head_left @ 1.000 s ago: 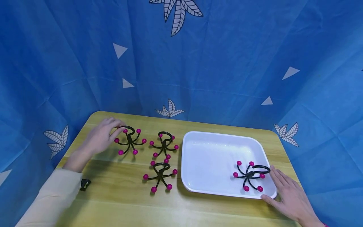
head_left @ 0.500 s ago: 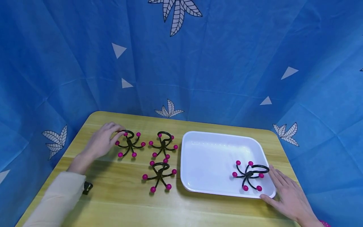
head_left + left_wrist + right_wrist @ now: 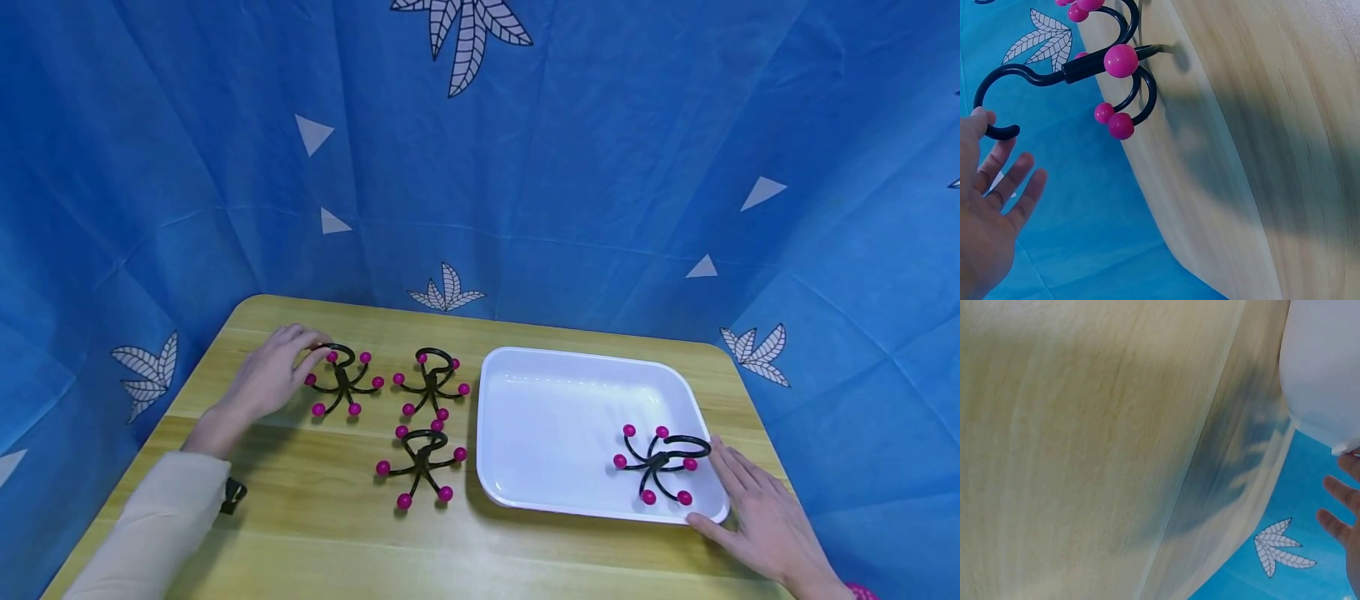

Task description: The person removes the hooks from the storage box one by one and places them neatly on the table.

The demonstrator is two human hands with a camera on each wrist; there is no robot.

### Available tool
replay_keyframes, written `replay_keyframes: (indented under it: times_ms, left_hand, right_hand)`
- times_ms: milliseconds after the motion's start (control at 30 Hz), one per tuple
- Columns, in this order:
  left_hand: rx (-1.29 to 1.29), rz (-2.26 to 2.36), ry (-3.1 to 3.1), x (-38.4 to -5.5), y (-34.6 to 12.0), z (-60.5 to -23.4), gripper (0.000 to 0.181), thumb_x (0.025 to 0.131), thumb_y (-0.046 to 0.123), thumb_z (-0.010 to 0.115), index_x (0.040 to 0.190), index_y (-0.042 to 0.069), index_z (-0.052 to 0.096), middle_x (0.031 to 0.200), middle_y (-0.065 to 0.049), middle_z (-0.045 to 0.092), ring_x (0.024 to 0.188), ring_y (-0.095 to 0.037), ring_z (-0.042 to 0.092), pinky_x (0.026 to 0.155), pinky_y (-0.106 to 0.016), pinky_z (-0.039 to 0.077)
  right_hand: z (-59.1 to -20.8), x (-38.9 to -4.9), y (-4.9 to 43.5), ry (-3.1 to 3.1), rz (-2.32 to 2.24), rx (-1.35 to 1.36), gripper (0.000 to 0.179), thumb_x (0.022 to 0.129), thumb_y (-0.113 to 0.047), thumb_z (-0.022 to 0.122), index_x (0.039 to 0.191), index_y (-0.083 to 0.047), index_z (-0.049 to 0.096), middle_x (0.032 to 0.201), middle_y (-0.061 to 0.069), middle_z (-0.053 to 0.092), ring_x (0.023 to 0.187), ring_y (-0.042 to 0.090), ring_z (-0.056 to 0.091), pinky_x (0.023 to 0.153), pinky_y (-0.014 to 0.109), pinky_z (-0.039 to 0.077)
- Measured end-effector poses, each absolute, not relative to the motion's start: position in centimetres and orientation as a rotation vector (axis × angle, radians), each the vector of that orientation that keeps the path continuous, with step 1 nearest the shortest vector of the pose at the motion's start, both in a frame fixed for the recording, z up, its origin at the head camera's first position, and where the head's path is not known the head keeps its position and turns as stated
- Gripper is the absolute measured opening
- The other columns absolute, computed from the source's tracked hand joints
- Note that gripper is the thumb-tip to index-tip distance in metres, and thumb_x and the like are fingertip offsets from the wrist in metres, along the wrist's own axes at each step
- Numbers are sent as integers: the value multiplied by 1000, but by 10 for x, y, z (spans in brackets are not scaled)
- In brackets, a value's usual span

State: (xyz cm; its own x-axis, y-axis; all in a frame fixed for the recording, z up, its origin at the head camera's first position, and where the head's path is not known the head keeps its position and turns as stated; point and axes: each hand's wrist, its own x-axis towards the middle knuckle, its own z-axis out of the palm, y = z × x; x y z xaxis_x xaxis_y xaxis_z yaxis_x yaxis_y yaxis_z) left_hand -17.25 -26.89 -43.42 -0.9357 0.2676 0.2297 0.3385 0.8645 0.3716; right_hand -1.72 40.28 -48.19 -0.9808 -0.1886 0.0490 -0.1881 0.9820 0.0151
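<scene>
My left hand (image 3: pixel 262 371) pinches the curved top hook of a black multi-arm hook hanger (image 3: pixel 342 377) with pink ball tips. In the left wrist view, thumb and index finger meet on that hook (image 3: pixel 984 87) while the other fingers spread loosely. Close by, at the right, stands a second hanger (image 3: pixel 431 381), and a third hanger (image 3: pixel 422 457) is nearer the front. A fourth hanger (image 3: pixel 657 461) lies inside the white tray (image 3: pixel 525 505), its hook over the right side. My right hand (image 3: pixel 768 517) touches the tray's front right corner, fingers straight.
The wooden table (image 3: pixel 322 542) has rounded far corners. A blue curtain (image 3: pixel 600 167) with leaf prints hangs behind and at both sides. A small black item (image 3: pixel 234 495) shows beside the left sleeve (image 3: pixel 161 521).
My left hand and its hanger have come down slightly toward the front, then stayed nearly still over the last half second. The right hand and tray keep their places.
</scene>
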Motion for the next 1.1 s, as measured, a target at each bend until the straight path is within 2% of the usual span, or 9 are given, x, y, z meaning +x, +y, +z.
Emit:
replay_keyframes:
  times_ms: [100,333,533,567,667,767,800,1000,1100]
  left_hand:
    - [-451,-637,-2882,-171,-268,-433,36,111,37,53,133,12,67,127,-15,67,118,-37,62,86,-59,56]
    - [-441,-660,-2874,-167,-257,-421,48,110,45,54,142,10,61,139,-17,63,133,-41,57,100,-65,51]
    - [-513,-655,-2811,-160,-231,-409,42,107,38,62,138,9,65,136,-15,67,128,-37,60,97,-58,55]
    - [-527,-663,-2801,-158,-226,-407,42,107,37,63,138,9,65,135,-14,68,128,-36,60,97,-58,56]
    - [-567,-680,-2770,-153,-209,-403,41,106,36,65,137,9,65,133,-13,69,126,-35,61,96,-56,56]
    - [-613,-705,-2751,-147,-193,-399,40,105,35,65,137,10,65,133,-11,69,126,-33,62,96,-54,57]
    - [-626,-710,-2747,-146,-187,-397,40,105,35,65,137,10,65,133,-10,70,125,-32,63,96,-54,57]
    - [-687,-738,-2715,-135,-154,-394,41,105,37,65,136,11,65,132,-9,70,126,-30,62,99,-52,58]
    - [-705,-743,-2689,-127,-136,-394,41,105,38,66,135,12,66,130,-8,70,125,-29,63,100,-50,58]
  right_hand:
    - [-481,-17,403,-3087,-12,289,111,88,-73,66,164,0,30,170,20,35,147,45,43,116,64,37]
    - [-481,-17,403,-3080,-9,299,110,89,-72,66,164,0,29,170,20,35,148,45,43,130,59,20]
    - [-481,-17,403,-3083,-1,300,111,89,-72,66,165,0,29,170,21,36,147,45,43,122,62,31]
    - [-481,-16,403,-3083,-2,299,111,89,-72,66,165,-1,28,170,21,35,147,45,43,124,61,29]
    - [-482,-16,404,-3072,-12,305,111,89,-72,66,165,-1,28,170,20,36,147,44,43,137,43,-4]
    - [-483,-16,404,-3052,-22,317,110,89,-72,67,165,-2,29,170,20,37,147,44,43,120,14,-24]
    - [-483,-16,404,-3049,-24,319,110,89,-72,67,165,-2,29,170,20,37,147,43,43,112,8,-25]
    - [-483,-16,405,-3060,-28,315,110,89,-72,66,165,-2,28,170,20,36,149,44,42,111,7,-26]
    - [-483,-16,405,-3088,-17,303,110,90,-72,65,165,-1,27,170,21,35,149,44,42,123,18,-24]
